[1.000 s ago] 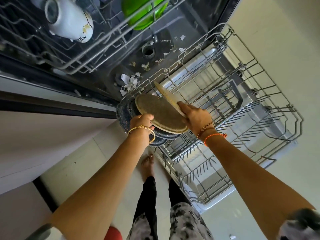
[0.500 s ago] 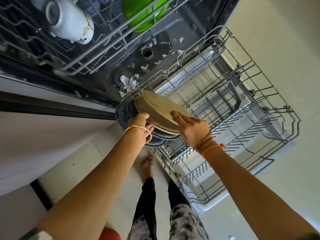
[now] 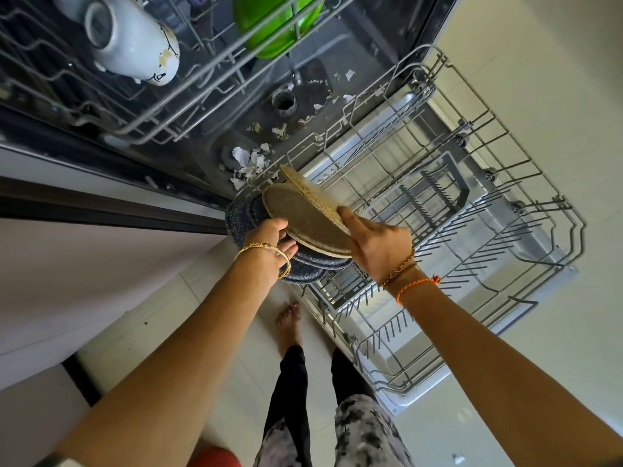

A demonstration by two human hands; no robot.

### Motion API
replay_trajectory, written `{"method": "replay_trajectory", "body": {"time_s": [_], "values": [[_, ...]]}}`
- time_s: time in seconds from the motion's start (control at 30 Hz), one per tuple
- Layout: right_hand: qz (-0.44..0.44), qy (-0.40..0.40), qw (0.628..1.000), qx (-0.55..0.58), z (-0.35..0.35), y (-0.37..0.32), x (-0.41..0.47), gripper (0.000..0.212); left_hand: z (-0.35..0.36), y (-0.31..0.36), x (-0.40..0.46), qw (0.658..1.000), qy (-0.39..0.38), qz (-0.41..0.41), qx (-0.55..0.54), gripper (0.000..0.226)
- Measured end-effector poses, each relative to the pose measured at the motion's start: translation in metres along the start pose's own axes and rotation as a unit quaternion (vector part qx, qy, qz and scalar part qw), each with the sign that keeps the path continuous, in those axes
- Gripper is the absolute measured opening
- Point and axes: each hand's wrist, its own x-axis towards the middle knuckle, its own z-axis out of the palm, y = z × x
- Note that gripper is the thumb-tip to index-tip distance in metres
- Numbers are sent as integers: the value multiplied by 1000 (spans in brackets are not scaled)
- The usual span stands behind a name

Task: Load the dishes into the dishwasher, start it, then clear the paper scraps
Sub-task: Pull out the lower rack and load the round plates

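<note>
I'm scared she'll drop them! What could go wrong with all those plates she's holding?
The left hand alone holds a stack of plates over a bare foot; a slip could hurt. The right hand is lifting the top plate by its edge, which might knock the others. Paper scraps lie inside the dishwasher and might clog it.

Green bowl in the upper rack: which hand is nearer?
Right, though only slightly. The right hand grips the tilted beige plate below and right of the green bowl; the left hand holds the plate stack, directly below it.
</note>
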Motion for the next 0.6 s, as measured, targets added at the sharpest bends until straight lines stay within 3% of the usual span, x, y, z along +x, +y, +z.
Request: {"method": "replay_trajectory", "body": {"time_s": [0.47, 0.6], "values": [[31, -58, 998, 3, 19, 0, 4, 44, -3, 3, 1, 1000, -22, 9, 13, 32], [93, -264, 959, -38, 19, -4, 16, 46, -3, 3, -2, 999, -24, 12, 21, 36]]}}
